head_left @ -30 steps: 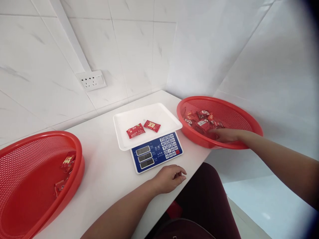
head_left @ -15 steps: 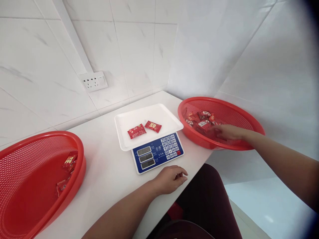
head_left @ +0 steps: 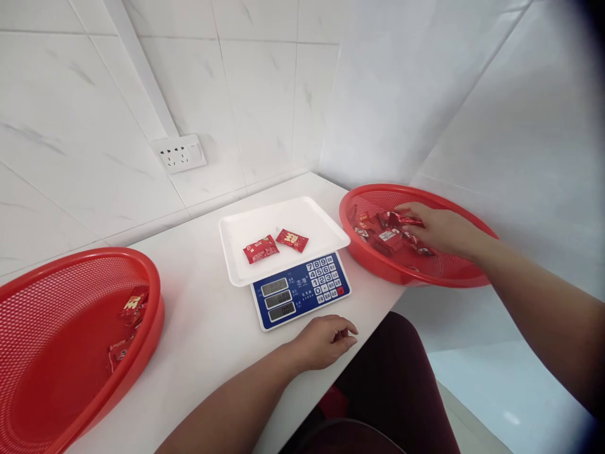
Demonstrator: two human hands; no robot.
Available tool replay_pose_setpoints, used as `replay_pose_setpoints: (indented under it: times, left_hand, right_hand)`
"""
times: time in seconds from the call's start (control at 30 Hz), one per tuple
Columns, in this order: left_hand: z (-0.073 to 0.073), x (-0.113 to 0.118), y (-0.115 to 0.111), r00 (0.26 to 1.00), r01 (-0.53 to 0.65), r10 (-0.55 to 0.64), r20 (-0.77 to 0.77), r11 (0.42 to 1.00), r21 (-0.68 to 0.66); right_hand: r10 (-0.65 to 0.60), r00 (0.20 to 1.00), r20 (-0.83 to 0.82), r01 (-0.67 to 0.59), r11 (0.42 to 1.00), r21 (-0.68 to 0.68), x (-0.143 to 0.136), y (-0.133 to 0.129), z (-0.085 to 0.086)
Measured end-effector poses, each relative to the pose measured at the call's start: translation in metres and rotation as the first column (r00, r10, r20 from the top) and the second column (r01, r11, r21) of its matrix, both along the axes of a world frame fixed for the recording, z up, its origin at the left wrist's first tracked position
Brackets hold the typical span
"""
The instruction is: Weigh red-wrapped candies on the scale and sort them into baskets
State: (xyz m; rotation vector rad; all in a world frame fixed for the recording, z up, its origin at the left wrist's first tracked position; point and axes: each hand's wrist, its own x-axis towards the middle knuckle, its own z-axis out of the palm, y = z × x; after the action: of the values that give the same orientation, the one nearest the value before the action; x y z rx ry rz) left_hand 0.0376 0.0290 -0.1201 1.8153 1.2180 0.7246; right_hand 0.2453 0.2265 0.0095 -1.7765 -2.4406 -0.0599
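Note:
My right hand (head_left: 437,228) is over the right red basket (head_left: 454,277), its fingers closed on a red snack packet (head_left: 407,219). Below it, several more red packets (head_left: 388,236) lie in that basket. My left hand (head_left: 325,340) rests at the table's front edge, palm turned inward, with nothing in it and fingers loosely bent apart from the thumb. Just beyond it stands a blue digital scale (head_left: 302,282) with a white weighing tray (head_left: 246,226). On the tray lie two red packets, one at the left (head_left: 261,250) and one at the right (head_left: 292,240).
At the left stands another red basket (head_left: 42,353) with a few red packets (head_left: 133,306) against its right side. White table (head_left: 189,302) surface lies between the basket and scale. A wall socket (head_left: 179,153) is on the tiled wall behind.
My right hand has risen from among the packets in the right basket and now has a red packet in its fingers. My left hand and the tray's packets have stayed put.

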Motion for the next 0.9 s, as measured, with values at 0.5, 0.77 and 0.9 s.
replay_pose_setpoints:
  times: [0.5, 0.77, 0.9]
  left_hand:
    - [0.001, 0.000, -0.001, 1.000, 0.003, -0.003, -0.009, 1.000, 0.007]
    - [0.002, 0.000, 0.000, 1.000, 0.003, -0.003, -0.008, 1.000, 0.017]
    - [0.003, 0.000, 0.000, 1.000, 0.001, -0.001, -0.010, 1.000, 0.012]
  right_hand:
    - [0.653, 0.603, -0.459, -0.630, 0.742, 0.228, -0.113, -0.081, -0.011]
    - [0.752, 0.559, -0.349, -0.726, 0.647, 0.232, -0.154, -0.084, -0.041]
    - [0.760, 0.579, -0.297, -0.733, 0.644, 0.218, -0.156, -0.084, -0.043]
